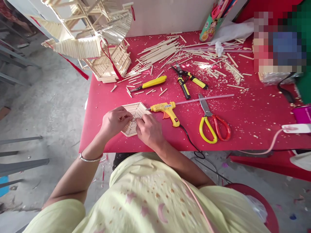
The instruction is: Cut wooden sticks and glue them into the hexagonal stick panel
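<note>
A flat many-sided panel of thin wooden sticks (pixel 132 131) lies on the red table near its front edge. Over its left half is my left hand (pixel 116 121), thumb and fingertips pinched together near the panel's centre. My right hand (pixel 149 129) rests on the panel's right side, fingers curled, its fingertips close to the left ones. Whatever lies between the fingertips of either hand is too small or hidden to make out. Just beyond my right hand lies a yellow glue gun (pixel 165 108), its nozzle pointing at the panel and a clear glue stick in its back.
A stick-built pagoda model (pixel 97 48) with red tassels stands back left. Loose wooden sticks (pixel 160 51) lie behind a yellow utility knife (pixel 154 82), pliers (pixel 187 79) and scissors (pixel 211 123). A pencil cup (pixel 211 26) stands at the back. The glue gun's black cord (pixel 191 140) drops over the front edge.
</note>
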Motion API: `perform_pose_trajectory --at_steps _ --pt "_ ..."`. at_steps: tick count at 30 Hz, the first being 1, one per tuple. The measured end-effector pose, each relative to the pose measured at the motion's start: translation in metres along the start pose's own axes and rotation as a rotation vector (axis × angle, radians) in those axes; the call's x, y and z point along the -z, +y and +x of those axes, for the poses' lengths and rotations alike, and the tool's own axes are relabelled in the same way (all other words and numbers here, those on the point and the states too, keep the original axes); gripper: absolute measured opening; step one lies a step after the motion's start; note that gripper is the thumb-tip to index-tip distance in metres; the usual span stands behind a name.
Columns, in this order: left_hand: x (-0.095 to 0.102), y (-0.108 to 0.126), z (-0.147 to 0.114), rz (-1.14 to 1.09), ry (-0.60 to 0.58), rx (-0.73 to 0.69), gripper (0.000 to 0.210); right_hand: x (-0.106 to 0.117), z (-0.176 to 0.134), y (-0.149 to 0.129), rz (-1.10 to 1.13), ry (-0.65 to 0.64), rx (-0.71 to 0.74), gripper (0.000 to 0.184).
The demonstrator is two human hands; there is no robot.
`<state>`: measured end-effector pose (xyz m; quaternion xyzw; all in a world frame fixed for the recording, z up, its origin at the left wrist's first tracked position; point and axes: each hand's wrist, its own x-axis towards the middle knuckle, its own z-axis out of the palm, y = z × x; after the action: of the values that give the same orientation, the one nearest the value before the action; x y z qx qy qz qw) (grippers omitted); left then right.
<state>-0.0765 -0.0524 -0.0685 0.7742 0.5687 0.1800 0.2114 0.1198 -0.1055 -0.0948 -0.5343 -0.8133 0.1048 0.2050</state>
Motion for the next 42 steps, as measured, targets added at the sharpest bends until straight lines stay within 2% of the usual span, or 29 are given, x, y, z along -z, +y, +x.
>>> perform_pose_trajectory --at_steps 14,18,23,25,27,30,32,35,38,40,42 --pt "-0.004 -0.001 -0.001 -0.006 0.017 0.003 0.017 -0.003 0.000 0.000 -0.011 0.006 -0.009 0.023" --pt "-0.002 -0.002 0.000 -0.068 0.027 0.003 0.019 -0.004 -0.001 0.001 -0.005 0.012 -0.010 0.027" --pt "0.003 -0.001 -0.003 -0.229 0.133 0.045 0.016 -0.005 -0.002 0.003 0.004 0.013 -0.008 0.028" --pt "0.005 0.002 -0.007 -0.365 0.184 0.131 0.016 -0.006 -0.003 0.003 0.015 0.020 -0.010 0.028" --pt "0.008 0.006 -0.011 -0.641 0.195 0.282 0.020 -0.007 -0.003 0.002 0.037 0.043 0.001 0.029" --pt "0.015 0.010 -0.015 -1.129 0.150 0.490 0.017 -0.007 -0.005 0.000 0.085 0.095 0.036 0.032" --pt "0.021 0.012 -0.019 -1.346 0.122 0.528 0.019 -0.003 -0.009 0.001 0.108 0.132 0.052 0.033" --pt "0.029 0.012 -0.024 -1.491 0.126 0.524 0.034 0.011 -0.018 0.011 0.080 0.226 -0.013 0.032" --pt "0.033 0.008 -0.028 -1.569 0.165 0.537 0.035 0.032 -0.030 0.033 -0.025 0.359 -0.217 0.034" --pt "0.033 0.003 -0.027 -1.606 0.208 0.565 0.030 0.044 -0.036 0.050 -0.087 0.355 -0.331 0.039" --pt "0.031 -0.003 -0.024 -1.612 0.276 0.606 0.024 0.050 -0.041 0.063 -0.122 0.297 -0.415 0.043"
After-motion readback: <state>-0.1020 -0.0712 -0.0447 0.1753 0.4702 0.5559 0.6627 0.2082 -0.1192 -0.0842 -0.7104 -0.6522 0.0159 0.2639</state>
